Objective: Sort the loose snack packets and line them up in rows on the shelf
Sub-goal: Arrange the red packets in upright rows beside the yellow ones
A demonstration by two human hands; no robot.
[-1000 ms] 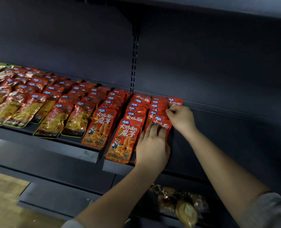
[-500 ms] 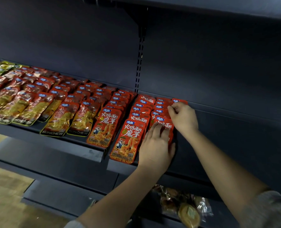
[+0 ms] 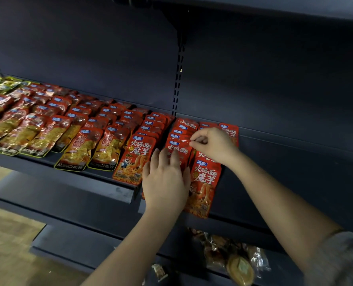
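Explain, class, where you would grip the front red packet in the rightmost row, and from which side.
Pinch the front red packet at its lower right corner, coming in from the right. It lies flat; its bottom edge reaches the shelf lip, the shelf beside it is bare, the left hand covers its left edge, and the next packet overlaps its top.

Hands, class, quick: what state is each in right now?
Left hand: open, fingers flat on a red packet.
Right hand: fingers curled, pinching a packet edge.

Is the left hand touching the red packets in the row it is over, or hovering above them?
Touching. The head view shows the left hand lying flat on the red packets, straight fingers pressed against their faces with no gap visible.
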